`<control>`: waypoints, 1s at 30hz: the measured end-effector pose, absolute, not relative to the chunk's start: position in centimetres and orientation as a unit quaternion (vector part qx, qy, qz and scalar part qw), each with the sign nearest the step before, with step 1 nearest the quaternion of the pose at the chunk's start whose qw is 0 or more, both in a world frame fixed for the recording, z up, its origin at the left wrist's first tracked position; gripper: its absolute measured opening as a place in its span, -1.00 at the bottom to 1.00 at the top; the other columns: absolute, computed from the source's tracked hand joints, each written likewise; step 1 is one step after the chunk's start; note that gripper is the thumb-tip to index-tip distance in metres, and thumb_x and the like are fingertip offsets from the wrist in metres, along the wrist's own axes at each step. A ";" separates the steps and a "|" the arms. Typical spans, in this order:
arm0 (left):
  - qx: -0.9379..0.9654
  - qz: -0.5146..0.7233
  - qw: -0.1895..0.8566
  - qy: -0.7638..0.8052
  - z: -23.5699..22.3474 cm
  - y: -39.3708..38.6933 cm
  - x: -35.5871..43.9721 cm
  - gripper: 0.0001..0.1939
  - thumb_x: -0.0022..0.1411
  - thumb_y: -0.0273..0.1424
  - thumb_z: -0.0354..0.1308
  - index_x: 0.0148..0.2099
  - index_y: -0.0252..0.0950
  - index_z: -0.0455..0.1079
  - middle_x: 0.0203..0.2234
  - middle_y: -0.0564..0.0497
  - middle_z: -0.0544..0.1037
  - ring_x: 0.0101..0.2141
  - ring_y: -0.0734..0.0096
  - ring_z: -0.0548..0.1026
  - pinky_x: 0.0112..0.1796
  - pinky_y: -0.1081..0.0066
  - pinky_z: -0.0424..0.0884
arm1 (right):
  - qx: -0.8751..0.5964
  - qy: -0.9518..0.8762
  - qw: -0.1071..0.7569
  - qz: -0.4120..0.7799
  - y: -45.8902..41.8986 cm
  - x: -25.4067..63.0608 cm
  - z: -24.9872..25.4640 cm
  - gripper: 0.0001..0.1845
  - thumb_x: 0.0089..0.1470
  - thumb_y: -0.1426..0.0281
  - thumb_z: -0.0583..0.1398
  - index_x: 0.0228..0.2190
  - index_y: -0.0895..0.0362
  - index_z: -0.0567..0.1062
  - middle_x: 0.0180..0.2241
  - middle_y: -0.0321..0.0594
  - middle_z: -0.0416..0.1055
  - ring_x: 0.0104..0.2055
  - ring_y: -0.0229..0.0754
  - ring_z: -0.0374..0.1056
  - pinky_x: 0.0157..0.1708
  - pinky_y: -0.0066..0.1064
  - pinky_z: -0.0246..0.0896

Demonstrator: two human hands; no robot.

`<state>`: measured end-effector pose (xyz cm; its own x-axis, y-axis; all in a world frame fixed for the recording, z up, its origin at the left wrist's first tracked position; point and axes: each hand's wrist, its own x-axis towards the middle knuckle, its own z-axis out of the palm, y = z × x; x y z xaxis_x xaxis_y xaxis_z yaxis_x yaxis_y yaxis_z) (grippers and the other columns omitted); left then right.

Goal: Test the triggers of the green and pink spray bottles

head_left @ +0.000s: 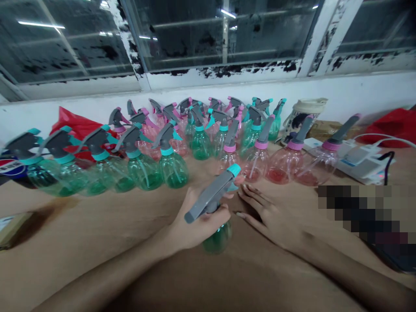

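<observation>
My left hand (198, 221) is wrapped round the neck of a green spray bottle (218, 237) with a grey trigger head and a teal nozzle (234, 170). The bottle stands on the brown table (97, 234) close to me. My right hand (263, 210) lies flat on the table just right of the bottle, fingers stretched out toward the nozzle, holding nothing.
Behind, several green spray bottles (173, 167) and pink spray bottles (281, 167) stand in rows up to the white wall. Red bags (76, 123) lie at the back left and right. A white power strip (357, 162), a patterned jar (302, 115) and a box sit at the right.
</observation>
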<state>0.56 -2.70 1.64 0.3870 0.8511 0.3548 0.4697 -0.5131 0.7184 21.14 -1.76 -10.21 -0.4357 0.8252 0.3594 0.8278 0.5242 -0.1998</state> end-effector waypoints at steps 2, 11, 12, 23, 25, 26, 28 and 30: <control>0.792 0.376 0.254 0.408 1.6 -2.7 0.6 -0.83 -0.06 -0.53 -0.01 -0.39 -0.26 0.37 -0.62 0.08 0.42 -0.56 0.40 0.40 -0.39 0.37 0.41 | -0.486 -0.849 0.208 -0.002 -1.7 21.2 -10.2 -0.36 0.12 0.10 -0.02 0.11 0.26 0.17 0.16 -0.02 0.08 0.22 -0.05 -0.07 0.15 -0.11 -0.04; 0.788 0.395 0.221 0.417 1.8 -2.8 0.6 -0.79 -0.07 -0.56 0.03 -0.35 -0.30 0.42 -0.56 0.05 0.49 -0.46 0.38 0.47 -0.23 0.34 0.43 | -0.490 -0.848 0.205 0.004 -1.8 21.2 -10.0 -0.35 0.13 0.11 -0.03 0.13 0.24 0.12 0.16 -0.03 0.08 0.22 -0.06 -0.07 0.14 -0.10 -0.03; 0.787 0.395 0.223 0.418 1.9 -2.8 0.6 -0.80 -0.07 -0.56 0.03 -0.36 -0.29 0.42 -0.56 0.05 0.49 -0.45 0.38 0.47 -0.21 0.34 0.42 | -0.487 -0.849 0.206 0.005 -1.8 21.2 -10.1 -0.35 0.13 0.11 -0.02 0.13 0.25 0.13 0.16 -0.02 0.08 0.22 -0.05 -0.07 0.14 -0.09 -0.03; 0.767 0.367 0.296 0.435 2.3 -3.0 0.3 -0.82 -0.06 -0.49 0.02 -0.37 -0.25 0.39 -0.55 0.05 0.49 -0.52 0.37 0.45 -0.38 0.34 0.43 | -0.486 -0.842 0.233 0.021 -2.0 21.2 -9.9 -0.39 0.12 0.12 -0.01 0.12 0.18 0.16 0.17 -0.06 0.07 0.21 -0.02 -0.04 0.13 -0.06 -0.01; 0.766 0.366 0.318 0.423 2.5 -3.0 0.1 -0.82 -0.05 -0.48 0.02 -0.35 -0.24 0.40 -0.50 0.03 0.52 -0.46 0.35 0.48 -0.35 0.36 0.44 | -0.485 -0.842 0.235 0.025 -2.0 21.2 -9.9 -0.40 0.12 0.12 0.00 0.12 0.16 0.16 0.17 -0.07 0.07 0.20 -0.01 -0.04 0.12 -0.04 0.00; 0.766 0.364 0.327 0.417 2.5 -3.0 0.0 -0.82 -0.04 -0.48 0.02 -0.35 -0.24 0.41 -0.48 0.02 0.53 -0.41 0.33 0.50 -0.31 0.36 0.44 | -0.485 -0.842 0.233 0.026 -2.0 21.3 -9.9 -0.40 0.12 0.12 0.00 0.11 0.16 0.17 0.17 -0.07 0.07 0.20 -0.02 -0.03 0.12 -0.04 -0.01; 0.768 0.357 0.340 0.410 2.4 -2.9 -0.1 -0.82 -0.03 -0.49 0.02 -0.36 -0.25 0.42 -0.46 0.01 0.54 -0.34 0.32 0.50 -0.25 0.36 0.43 | -0.487 -0.842 0.228 0.025 -2.0 21.3 -9.8 -0.40 0.12 0.12 -0.01 0.10 0.20 0.19 0.17 -0.05 0.07 0.21 -0.03 -0.04 0.13 -0.07 -0.02; 0.771 0.347 0.349 0.404 2.2 -2.8 -0.2 -0.83 -0.01 -0.49 0.02 -0.36 -0.26 0.41 -0.44 0.01 0.53 -0.34 0.33 0.50 -0.28 0.37 0.43 | -0.489 -0.843 0.221 0.024 -1.9 21.3 -9.8 -0.39 0.12 0.11 -0.01 0.10 0.22 0.20 0.17 -0.03 0.06 0.21 -0.03 -0.05 0.14 -0.09 -0.04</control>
<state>-0.23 -2.76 2.24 0.4330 0.8652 0.2529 0.3817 -0.4302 0.8181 21.31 -1.94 -9.83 -0.4233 0.8360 0.3492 0.8149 0.5197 -0.2565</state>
